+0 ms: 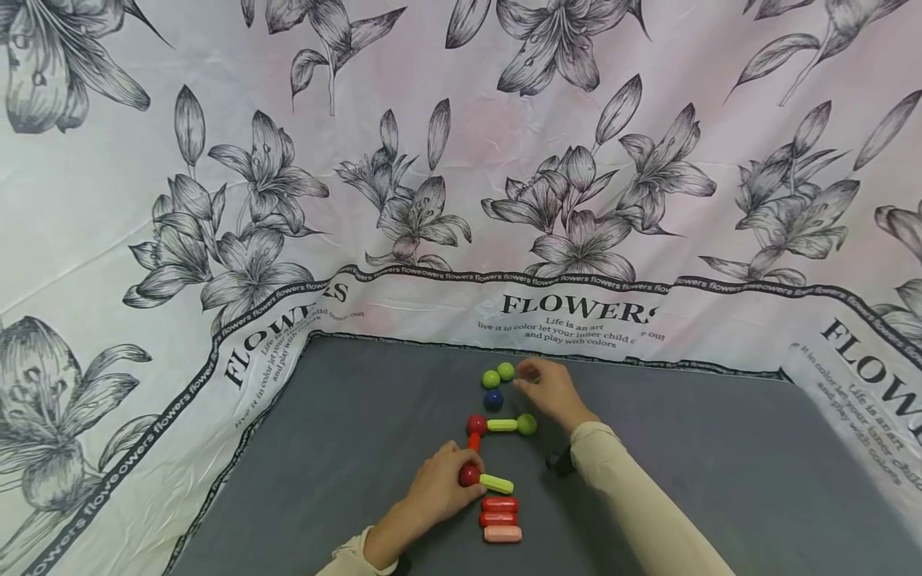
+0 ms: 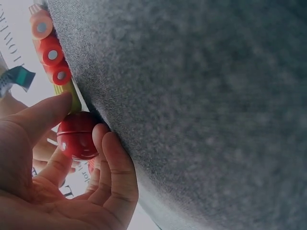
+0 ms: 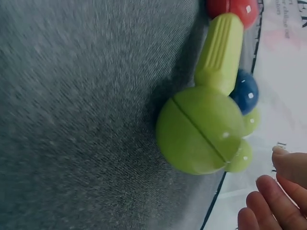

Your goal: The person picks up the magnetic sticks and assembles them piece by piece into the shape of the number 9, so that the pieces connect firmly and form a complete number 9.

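My left hand (image 1: 441, 484) grips a red ball (image 1: 469, 475) low on the dark cloth, its thumb touching the yellow-green rod (image 1: 497, 484) attached to that ball. A red rod (image 1: 474, 442) runs from there to a second red ball (image 1: 477, 425). From the second ball another yellow-green rod (image 1: 502, 425) leads to a green ball (image 3: 199, 129). Beyond this joined chain, my right hand (image 1: 551, 392) hovers just right of two loose light green balls (image 1: 507, 371), thumb and fingers apart, nothing visible between them. A dark blue ball (image 1: 493, 400) lies nearer than the light green pair.
Two red rods (image 1: 499, 519) and a pink rod (image 1: 503, 534) lie stacked side by side at the near side. Metal discs show on their ends in the left wrist view. A flower-printed sheet (image 1: 432, 312) rises around the grey cloth (image 1: 360, 416). Below the right forearm sits a dark object (image 1: 560, 462).
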`<state>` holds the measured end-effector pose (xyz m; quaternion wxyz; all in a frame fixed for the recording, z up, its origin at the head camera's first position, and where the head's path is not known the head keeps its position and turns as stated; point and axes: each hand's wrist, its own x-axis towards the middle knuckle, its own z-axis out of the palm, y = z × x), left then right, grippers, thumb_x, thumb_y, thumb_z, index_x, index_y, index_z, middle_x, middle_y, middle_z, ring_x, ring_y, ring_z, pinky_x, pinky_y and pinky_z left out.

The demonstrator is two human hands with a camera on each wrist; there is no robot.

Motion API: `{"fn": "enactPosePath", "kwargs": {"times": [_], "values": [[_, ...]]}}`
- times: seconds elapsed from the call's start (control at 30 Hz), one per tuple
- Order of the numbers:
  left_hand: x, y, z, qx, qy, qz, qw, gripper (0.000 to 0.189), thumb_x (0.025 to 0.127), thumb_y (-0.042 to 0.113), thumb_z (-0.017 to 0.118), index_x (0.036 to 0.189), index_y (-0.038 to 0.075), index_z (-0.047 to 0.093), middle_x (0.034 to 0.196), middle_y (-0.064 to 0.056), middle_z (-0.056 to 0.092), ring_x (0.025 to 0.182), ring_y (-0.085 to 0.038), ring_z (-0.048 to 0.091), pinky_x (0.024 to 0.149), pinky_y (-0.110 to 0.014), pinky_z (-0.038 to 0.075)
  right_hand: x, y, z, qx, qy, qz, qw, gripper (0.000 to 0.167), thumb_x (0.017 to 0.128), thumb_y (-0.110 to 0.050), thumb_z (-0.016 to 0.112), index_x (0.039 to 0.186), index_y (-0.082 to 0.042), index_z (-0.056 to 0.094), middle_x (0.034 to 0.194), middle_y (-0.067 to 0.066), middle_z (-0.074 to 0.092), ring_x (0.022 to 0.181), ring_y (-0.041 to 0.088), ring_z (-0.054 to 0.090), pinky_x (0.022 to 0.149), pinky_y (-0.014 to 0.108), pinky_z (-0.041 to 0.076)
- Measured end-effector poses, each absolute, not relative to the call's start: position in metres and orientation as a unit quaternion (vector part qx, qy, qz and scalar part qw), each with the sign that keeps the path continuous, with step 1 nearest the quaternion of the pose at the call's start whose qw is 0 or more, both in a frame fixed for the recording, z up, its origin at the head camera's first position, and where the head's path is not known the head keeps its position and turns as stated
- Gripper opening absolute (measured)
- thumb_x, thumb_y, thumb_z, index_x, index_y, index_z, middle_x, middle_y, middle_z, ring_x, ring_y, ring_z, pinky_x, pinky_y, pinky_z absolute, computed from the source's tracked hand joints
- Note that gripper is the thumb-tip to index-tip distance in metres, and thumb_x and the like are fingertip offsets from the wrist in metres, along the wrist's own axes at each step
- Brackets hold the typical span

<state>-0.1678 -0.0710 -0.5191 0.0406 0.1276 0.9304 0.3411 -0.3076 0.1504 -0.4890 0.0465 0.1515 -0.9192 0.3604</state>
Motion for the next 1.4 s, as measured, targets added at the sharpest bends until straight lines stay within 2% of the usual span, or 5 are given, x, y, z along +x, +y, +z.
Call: {"fn": "enactPosePath", "kwargs": {"times": [0.3,0.83,0.97,1.23,1.4], "values": [[-0.163,-0.066,-0.521,0.132,0.927,0.348,0.047,0.020,0.080,0.028,0.084,0.094,0.024,0.070,0.088,0.005,0.053,0.070,-0.008,0.049,0.060,-0.025,0.037,-0.320,0.155,-0.495,0.154,-0.922,0.351,0.051,0.029,0.087,-0.010,0.075,0.113,0.000,0.069,0.115,0.019,0.072,0.109,0.036,0.067,0.097,0.051,0.052],[-0.164,-0.063,-0.521,0.128,0.925,0.354,0.050,0.020,0.080,0.027,0.084,0.095,0.024,0.071,0.087,0.005,0.052,0.070,-0.008,0.047,0.060,-0.025,0.036,-0.322,0.153,-0.492,0.162,-0.933,0.317,0.048,0.029,0.088,-0.010,0.074,0.115,0.000,0.069,0.116,0.019,0.072,0.110,0.036,0.067,0.097,0.051,0.052],[-0.165,-0.064,-0.523,0.130,0.926,0.350,0.054,0.020,0.080,0.028,0.084,0.095,0.025,0.071,0.087,0.006,0.052,0.071,-0.007,0.048,0.061,-0.024,0.037,-0.301,0.154,-0.487,0.179,-0.927,0.326,0.051,0.030,0.089,-0.012,0.074,0.116,-0.002,0.069,0.116,0.017,0.073,0.108,0.034,0.068,0.095,0.050,0.053],[-0.170,-0.070,-0.522,0.132,0.928,0.347,0.030,0.020,0.079,0.027,0.084,0.094,0.023,0.070,0.086,0.004,0.052,0.069,-0.007,0.048,0.058,-0.024,0.036,-0.226,0.156,-0.492,0.227,-0.900,0.366,0.070,0.022,0.086,-0.011,0.078,0.107,-0.005,0.073,0.104,0.006,0.075,0.098,0.024,0.072,0.087,0.040,0.058],[-0.169,-0.070,-0.520,0.128,0.926,0.354,0.041,0.019,0.079,0.026,0.084,0.093,0.023,0.070,0.085,0.004,0.052,0.069,-0.009,0.048,0.059,-0.025,0.035,-0.185,0.160,-0.500,0.247,-0.885,0.393,0.045,0.021,0.086,-0.014,0.078,0.104,-0.006,0.073,0.101,0.003,0.075,0.093,0.021,0.073,0.081,0.033,0.060]]}}
